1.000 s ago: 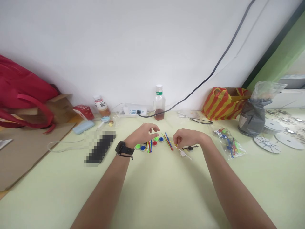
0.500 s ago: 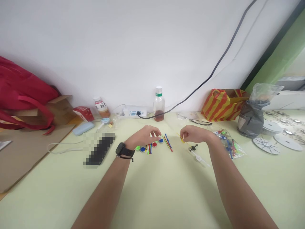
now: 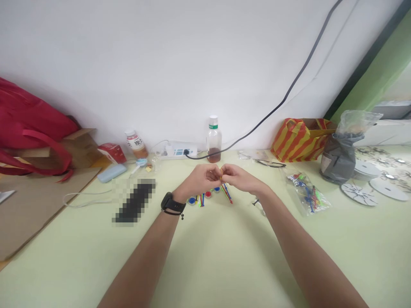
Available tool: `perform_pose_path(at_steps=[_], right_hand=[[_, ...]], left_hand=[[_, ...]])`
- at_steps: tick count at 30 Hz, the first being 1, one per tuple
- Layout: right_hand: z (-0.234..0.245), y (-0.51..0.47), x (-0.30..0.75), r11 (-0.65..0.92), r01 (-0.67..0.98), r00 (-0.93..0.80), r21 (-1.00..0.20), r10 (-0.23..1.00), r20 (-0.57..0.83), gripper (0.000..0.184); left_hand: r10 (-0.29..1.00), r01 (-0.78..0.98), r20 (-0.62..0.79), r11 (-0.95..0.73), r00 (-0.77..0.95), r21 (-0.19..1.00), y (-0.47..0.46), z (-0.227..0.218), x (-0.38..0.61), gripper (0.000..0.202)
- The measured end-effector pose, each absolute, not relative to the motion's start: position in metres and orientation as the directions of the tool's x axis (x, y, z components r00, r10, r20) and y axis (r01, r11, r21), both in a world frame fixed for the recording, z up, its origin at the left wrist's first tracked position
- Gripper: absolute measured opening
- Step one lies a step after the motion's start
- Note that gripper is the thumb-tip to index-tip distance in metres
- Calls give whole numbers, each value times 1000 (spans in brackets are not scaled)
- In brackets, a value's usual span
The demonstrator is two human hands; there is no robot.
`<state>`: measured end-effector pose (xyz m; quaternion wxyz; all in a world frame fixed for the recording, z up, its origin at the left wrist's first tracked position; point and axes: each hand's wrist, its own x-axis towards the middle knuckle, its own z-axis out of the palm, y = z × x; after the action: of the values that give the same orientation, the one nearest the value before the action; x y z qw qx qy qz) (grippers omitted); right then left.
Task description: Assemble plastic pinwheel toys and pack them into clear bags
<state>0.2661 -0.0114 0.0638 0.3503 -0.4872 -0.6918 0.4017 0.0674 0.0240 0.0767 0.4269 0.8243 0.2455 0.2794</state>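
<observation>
My left hand (image 3: 206,177) and my right hand (image 3: 236,177) meet fingertip to fingertip above the table, both closed in a pinch. Between them shows a sliver of a small yellow plastic piece (image 3: 221,172), mostly hidden by the fingers. Just below lie thin red and blue arrow-tipped plastic strips (image 3: 227,194). Under my left hand are round caps, among them a red cap (image 3: 208,194) and a blue cap (image 3: 192,200), with short coloured strips (image 3: 201,199) between them. Beside my right wrist a black piece (image 3: 256,201) and a white piece are partly covered by the forearm.
A clear bag of coloured parts (image 3: 310,194) lies to the right, near grey slotted discs (image 3: 358,192) and a grey bag (image 3: 338,158). Behind stand a bottle (image 3: 214,143), a power strip (image 3: 180,150) and a striped bag (image 3: 297,141). A pixelated dark object (image 3: 135,201) lies left.
My right hand has moved left with the yellow piece to meet my left hand. The left hand has shifted slightly right and up, and its fingers have closed.
</observation>
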Motion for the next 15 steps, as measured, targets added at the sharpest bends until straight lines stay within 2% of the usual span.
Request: perform_pose_path(at_steps=[2,6,10,15], right_hand=[[59,-10,269,184,522,-257,-833,965,52,11],[48,-7,278,32,806,-101,-591,991,-84,19],[43,-6,286,1,857,-128,-515,969,-212,29],[66,-17,319,58,875,-204,-480,944,-258,27]], left_hand=[[635,231,174,-503,752,833,26,72,65,9],[566,318,91,-581,819,749,28,62,65,9],[530,405,-33,-605,847,685,31,53,67,15],[537,426,12,-681,843,596,36,51,61,13]])
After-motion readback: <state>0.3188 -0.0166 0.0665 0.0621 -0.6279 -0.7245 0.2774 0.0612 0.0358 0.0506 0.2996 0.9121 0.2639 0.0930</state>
